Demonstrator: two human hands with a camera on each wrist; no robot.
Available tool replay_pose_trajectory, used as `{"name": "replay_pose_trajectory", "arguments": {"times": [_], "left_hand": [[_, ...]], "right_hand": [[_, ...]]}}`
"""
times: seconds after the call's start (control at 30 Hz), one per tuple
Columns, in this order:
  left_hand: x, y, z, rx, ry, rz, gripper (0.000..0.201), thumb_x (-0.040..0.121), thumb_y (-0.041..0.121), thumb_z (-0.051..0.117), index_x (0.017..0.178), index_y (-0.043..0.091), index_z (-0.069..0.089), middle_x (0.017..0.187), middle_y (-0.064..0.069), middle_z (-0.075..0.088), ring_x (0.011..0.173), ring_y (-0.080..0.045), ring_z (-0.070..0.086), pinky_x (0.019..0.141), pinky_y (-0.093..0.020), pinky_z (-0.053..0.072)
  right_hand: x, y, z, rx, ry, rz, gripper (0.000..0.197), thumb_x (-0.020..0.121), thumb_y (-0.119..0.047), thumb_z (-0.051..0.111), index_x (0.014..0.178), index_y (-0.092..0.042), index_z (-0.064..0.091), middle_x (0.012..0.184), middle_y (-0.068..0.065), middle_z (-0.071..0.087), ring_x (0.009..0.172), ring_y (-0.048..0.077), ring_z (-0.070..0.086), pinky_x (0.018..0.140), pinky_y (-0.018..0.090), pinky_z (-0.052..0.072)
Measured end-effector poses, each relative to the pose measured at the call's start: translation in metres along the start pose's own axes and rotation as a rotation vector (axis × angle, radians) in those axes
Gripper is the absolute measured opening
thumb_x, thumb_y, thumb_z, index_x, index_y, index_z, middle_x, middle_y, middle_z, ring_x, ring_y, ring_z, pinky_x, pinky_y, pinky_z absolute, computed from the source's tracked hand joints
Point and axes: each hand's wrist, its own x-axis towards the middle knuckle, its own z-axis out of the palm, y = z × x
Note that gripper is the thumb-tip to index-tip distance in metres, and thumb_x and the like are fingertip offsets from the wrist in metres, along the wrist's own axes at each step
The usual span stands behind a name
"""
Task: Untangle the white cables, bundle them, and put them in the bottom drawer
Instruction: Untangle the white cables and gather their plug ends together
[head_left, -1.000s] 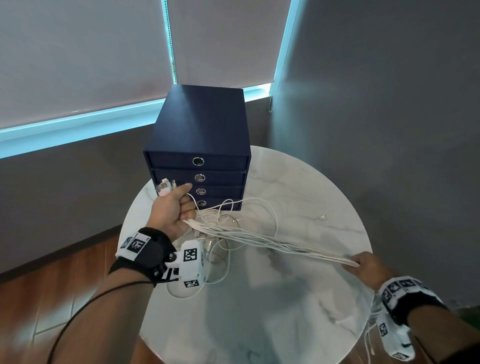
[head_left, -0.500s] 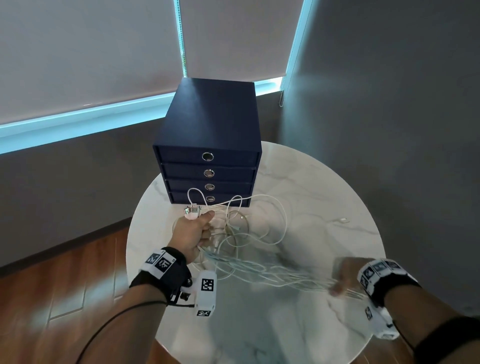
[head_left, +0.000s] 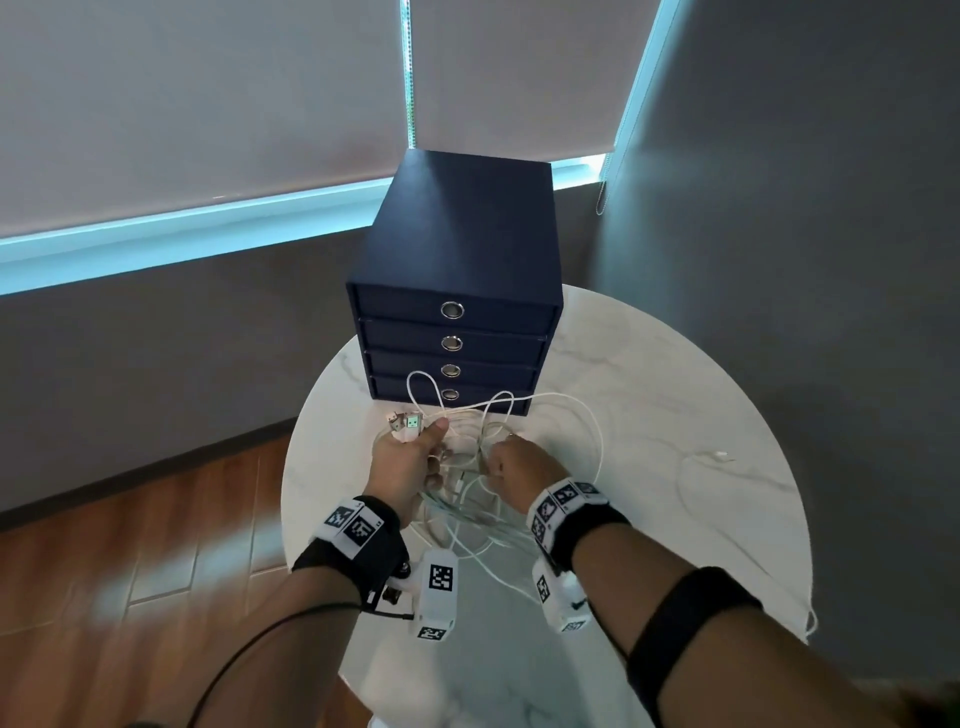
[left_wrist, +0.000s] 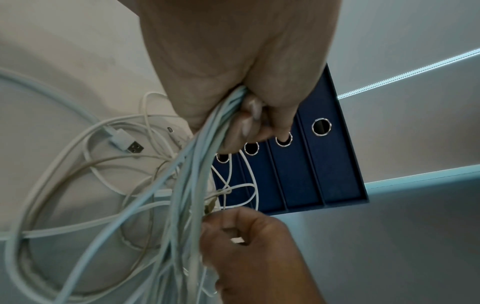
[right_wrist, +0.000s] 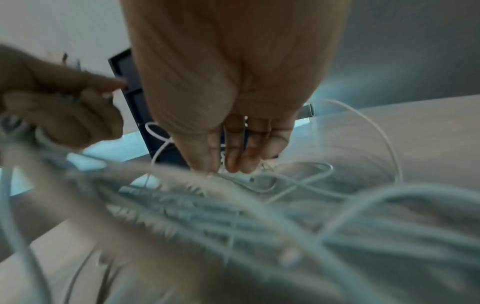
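Note:
Several white cables (head_left: 582, 415) lie in loose loops on the round marble table (head_left: 675, 415), in front of the navy drawer unit (head_left: 457, 234). My left hand (head_left: 415, 457) grips a bunch of them in a fist, with USB plugs (head_left: 408, 422) sticking out above the thumb; the left wrist view shows the strands (left_wrist: 187, 185) streaming from that fist (left_wrist: 244, 123). Close beside it, my right hand (head_left: 506, 457) points down into the tangle, thumb and fingertips (right_wrist: 233, 164) meeting on a thin strand. The bottom drawer (head_left: 395, 392) is closed, and a cable loop crosses its front.
The drawer unit has several closed drawers with ring pulls and stands at the table's far side. A loose cable end (head_left: 722, 456) lies to the right, and another strand (head_left: 808, 621) hangs over the right edge. Wooden floor (head_left: 130, 545) lies left; grey walls stand close behind and right.
My right hand came in from the table's right edge to just beside my left hand. The cables stretched between them have gone slack into loops. My left hand sank lower.

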Motion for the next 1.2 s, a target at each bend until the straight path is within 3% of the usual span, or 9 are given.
{"name": "replay_pose_trajectory", "arguments": {"times": [0.17, 0.33, 0.5, 0.67, 0.83, 0.9, 1.03, 1.13, 1.2], "left_hand": [[0.001, 0.002, 0.005, 0.058, -0.037, 0.053, 0.016, 0.091, 0.018, 0.071, 0.086, 0.005, 0.064, 0.087, -0.014, 0.069, 0.041, -0.009, 0.041, 0.042, -0.022, 0.034], [-0.003, 0.002, 0.021, 0.185, -0.180, 0.120, 0.012, 0.094, 0.012, 0.067, 0.089, 0.001, 0.067, 0.080, -0.014, 0.069, 0.042, -0.011, 0.036, 0.041, -0.022, 0.034], [-0.005, 0.002, 0.025, 0.029, -0.289, 0.012, 0.016, 0.095, 0.013, 0.065, 0.081, 0.007, 0.062, 0.065, -0.002, 0.055, 0.042, -0.009, 0.032, 0.040, -0.020, 0.030], [-0.004, 0.003, 0.013, -0.098, -0.271, -0.061, 0.023, 0.096, 0.016, 0.064, 0.074, 0.008, 0.063, 0.065, -0.002, 0.053, 0.043, -0.008, 0.033, 0.039, -0.020, 0.029], [-0.001, -0.004, 0.009, -0.111, -0.235, -0.096, 0.016, 0.093, 0.021, 0.066, 0.084, 0.008, 0.063, 0.069, 0.000, 0.059, 0.042, -0.006, 0.033, 0.037, -0.019, 0.029], [0.001, -0.003, 0.011, -0.145, -0.238, -0.114, 0.016, 0.095, 0.022, 0.063, 0.085, 0.010, 0.064, 0.071, 0.001, 0.060, 0.041, -0.005, 0.033, 0.037, -0.018, 0.029], [-0.002, 0.007, 0.022, -0.152, -0.314, -0.109, 0.016, 0.098, 0.023, 0.059, 0.089, 0.011, 0.065, 0.072, 0.001, 0.060, 0.042, -0.005, 0.031, 0.039, -0.017, 0.028], [-0.008, 0.017, 0.035, -0.092, -0.355, -0.079, 0.014, 0.098, 0.020, 0.060, 0.092, 0.008, 0.064, 0.070, -0.001, 0.060, 0.043, -0.006, 0.031, 0.040, -0.018, 0.025], [-0.013, 0.022, 0.044, -0.056, -0.378, -0.073, 0.013, 0.098, 0.018, 0.059, 0.092, 0.007, 0.063, 0.068, -0.001, 0.059, 0.043, -0.006, 0.031, 0.040, -0.018, 0.024]], "right_hand": [[-0.006, 0.000, -0.002, 0.161, 0.037, 0.021, 0.006, 0.084, -0.013, 0.063, 0.079, -0.012, 0.063, 0.089, 0.007, 0.069, 0.085, 0.027, 0.066, 0.074, 0.032, 0.051], [-0.008, -0.002, -0.055, 0.571, 0.102, -0.052, 0.008, 0.090, -0.014, 0.062, 0.082, -0.017, 0.062, 0.061, -0.007, 0.066, 0.055, 0.006, 0.060, 0.061, 0.029, 0.052], [0.000, 0.021, -0.135, 0.729, 0.624, -0.001, 0.019, 0.089, -0.014, 0.067, 0.076, -0.025, 0.058, 0.075, -0.008, 0.066, 0.071, 0.008, 0.062, 0.076, 0.028, 0.048], [-0.018, 0.081, -0.219, 0.776, 1.136, 0.184, 0.005, 0.088, -0.005, 0.065, 0.087, -0.010, 0.065, 0.080, 0.004, 0.061, 0.055, -0.012, 0.054, 0.060, 0.009, 0.038], [-0.043, 0.148, -0.262, 0.764, 1.409, 0.423, 0.026, 0.080, -0.017, 0.052, 0.092, -0.002, 0.069, 0.080, 0.004, 0.059, 0.074, 0.014, 0.055, 0.062, 0.017, 0.045], [-0.049, 0.162, -0.254, 0.692, 1.354, 0.499, 0.029, 0.085, -0.014, 0.052, 0.102, 0.002, 0.069, 0.085, 0.008, 0.060, 0.078, 0.018, 0.057, 0.062, 0.017, 0.047], [-0.052, 0.169, -0.214, 0.485, 1.041, 0.628, 0.021, 0.087, -0.016, 0.056, 0.099, -0.009, 0.072, 0.099, 0.019, 0.071, 0.095, 0.034, 0.068, 0.089, 0.044, 0.054], [-0.050, 0.150, -0.173, 0.337, 0.705, 0.592, 0.019, 0.085, -0.014, 0.060, 0.100, -0.010, 0.071, 0.108, 0.018, 0.070, 0.104, 0.036, 0.066, 0.093, 0.040, 0.052], [-0.049, 0.130, -0.150, 0.220, 0.548, 0.496, 0.034, 0.085, -0.018, 0.066, 0.119, -0.013, 0.064, 0.126, 0.014, 0.060, 0.117, 0.032, 0.058, 0.101, 0.037, 0.044]]}}
